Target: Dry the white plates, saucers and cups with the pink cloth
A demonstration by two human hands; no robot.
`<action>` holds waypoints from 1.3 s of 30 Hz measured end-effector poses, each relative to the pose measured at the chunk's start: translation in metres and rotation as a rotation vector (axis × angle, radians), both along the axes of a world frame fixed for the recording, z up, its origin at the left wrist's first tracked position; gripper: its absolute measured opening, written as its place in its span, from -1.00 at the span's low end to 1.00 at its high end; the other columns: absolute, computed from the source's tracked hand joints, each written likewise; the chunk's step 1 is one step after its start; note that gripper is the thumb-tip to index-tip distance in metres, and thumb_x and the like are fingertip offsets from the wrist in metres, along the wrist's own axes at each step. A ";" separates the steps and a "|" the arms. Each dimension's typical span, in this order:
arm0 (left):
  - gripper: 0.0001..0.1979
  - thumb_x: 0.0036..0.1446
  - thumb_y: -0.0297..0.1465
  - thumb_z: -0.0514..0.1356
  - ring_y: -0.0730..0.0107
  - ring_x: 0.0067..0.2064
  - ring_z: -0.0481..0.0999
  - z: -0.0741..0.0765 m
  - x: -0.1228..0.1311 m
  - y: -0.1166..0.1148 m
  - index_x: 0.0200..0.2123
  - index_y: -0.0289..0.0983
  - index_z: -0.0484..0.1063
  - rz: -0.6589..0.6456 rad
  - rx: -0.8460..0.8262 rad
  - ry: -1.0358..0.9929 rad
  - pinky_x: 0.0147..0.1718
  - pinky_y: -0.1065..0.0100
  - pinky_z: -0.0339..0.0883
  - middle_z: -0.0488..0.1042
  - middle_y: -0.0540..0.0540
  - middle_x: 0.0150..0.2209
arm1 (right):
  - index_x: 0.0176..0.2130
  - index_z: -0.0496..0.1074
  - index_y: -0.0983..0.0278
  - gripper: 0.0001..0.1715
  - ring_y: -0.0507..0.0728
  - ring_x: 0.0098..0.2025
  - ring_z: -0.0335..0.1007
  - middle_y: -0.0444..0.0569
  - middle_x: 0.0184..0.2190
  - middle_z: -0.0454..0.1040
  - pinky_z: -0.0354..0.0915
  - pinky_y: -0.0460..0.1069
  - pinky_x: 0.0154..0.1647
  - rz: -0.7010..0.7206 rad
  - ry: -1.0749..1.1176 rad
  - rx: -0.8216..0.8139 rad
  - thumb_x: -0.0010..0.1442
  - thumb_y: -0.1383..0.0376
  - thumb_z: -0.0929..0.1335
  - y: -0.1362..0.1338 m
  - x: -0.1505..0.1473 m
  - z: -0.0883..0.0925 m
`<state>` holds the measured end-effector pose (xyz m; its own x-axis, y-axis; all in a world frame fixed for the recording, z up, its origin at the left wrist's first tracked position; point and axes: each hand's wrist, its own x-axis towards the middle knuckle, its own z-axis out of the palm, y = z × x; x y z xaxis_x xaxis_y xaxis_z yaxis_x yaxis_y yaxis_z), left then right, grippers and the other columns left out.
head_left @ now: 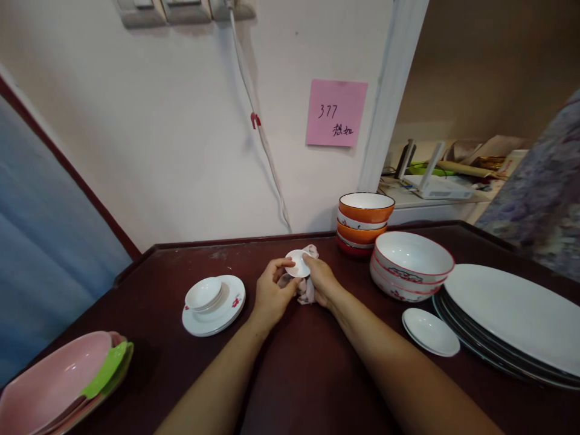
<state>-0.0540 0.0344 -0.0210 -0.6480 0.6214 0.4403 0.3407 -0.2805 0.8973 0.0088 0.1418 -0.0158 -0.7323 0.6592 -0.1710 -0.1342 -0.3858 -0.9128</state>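
Note:
Over the middle of the dark table (pixel 290 368), my left hand (pixel 272 293) pinches the rim of a small white dish (pixel 298 262). My right hand (pixel 319 279) is closed on a pale pink cloth (pixel 308 290) that is pressed against the dish's right side. The cloth hangs under and behind the dish. To the left, a small white bowl (pixel 203 292) sits on white saucers with red flowers (pixel 226 305).
Stacked orange and red bowls (pixel 365 222) stand at the back. White bowls with red rims (pixel 410 263), small white saucers (pixel 430 332) and large white oval plates (pixel 512 317) fill the right. Pink and green plates (pixel 63 380) lie at the front left. A cable (pixel 265 151) hangs down the wall.

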 end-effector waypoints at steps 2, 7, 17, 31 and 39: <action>-0.46 -0.12 -0.47 0.38 0.11 0.14 0.37 0.000 0.000 0.001 -0.01 -0.20 0.37 0.079 0.062 0.023 0.08 0.14 0.29 0.31 -0.21 0.13 | -0.43 0.37 0.32 -0.59 -0.01 -0.68 0.18 -0.13 -0.67 0.34 0.10 -0.12 -0.66 -0.028 -0.075 0.103 0.17 0.02 0.29 0.003 0.000 -0.001; -0.01 -0.21 -0.48 0.44 0.03 0.26 0.20 -0.002 -0.007 0.001 0.28 -0.08 0.07 -0.154 -0.004 -0.132 0.16 0.10 0.17 0.16 -0.20 0.29 | -0.44 0.46 0.36 -0.56 0.02 -0.56 0.26 -0.04 -0.58 0.42 0.09 -0.12 -0.61 -0.054 -0.227 0.386 0.16 0.03 0.30 0.007 0.002 0.002; -0.08 -0.27 -0.52 0.46 0.06 0.23 0.27 0.007 -0.003 -0.005 0.19 -0.11 0.19 -0.218 0.045 -0.228 0.19 0.09 0.12 0.28 -0.18 0.24 | -0.22 0.57 0.35 -0.46 0.14 -0.36 0.44 0.05 -0.40 0.54 0.20 -0.08 -0.45 0.043 -0.330 0.663 0.15 -0.04 0.29 0.004 0.005 0.005; -0.29 -0.12 -0.51 0.40 0.25 0.07 0.41 0.006 -0.011 -0.006 0.10 -0.07 0.23 -0.228 0.137 -0.687 0.08 0.08 0.28 0.40 -0.09 0.07 | -0.23 0.49 0.31 -0.57 0.14 -0.32 0.44 0.02 -0.34 0.55 0.30 -0.03 -0.28 -0.325 -0.045 0.460 0.18 0.05 0.24 0.017 0.001 -0.002; -0.55 0.11 -0.11 0.23 0.23 -0.09 0.48 0.006 -0.008 -0.006 -0.02 -0.26 0.42 -0.356 0.036 -0.635 -0.23 0.31 0.37 0.49 -0.19 -0.06 | -0.26 0.54 0.23 -0.78 0.12 -0.17 0.36 -0.03 -0.26 0.47 0.25 -0.01 -0.10 -0.137 0.010 1.051 0.13 0.37 0.30 -0.005 0.010 0.010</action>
<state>-0.0623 0.0279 -0.0145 -0.5466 0.8344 0.0705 -0.3600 -0.3101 0.8799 0.0191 0.1363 -0.0058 -0.6388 0.5493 0.5387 -0.1266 0.6156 -0.7778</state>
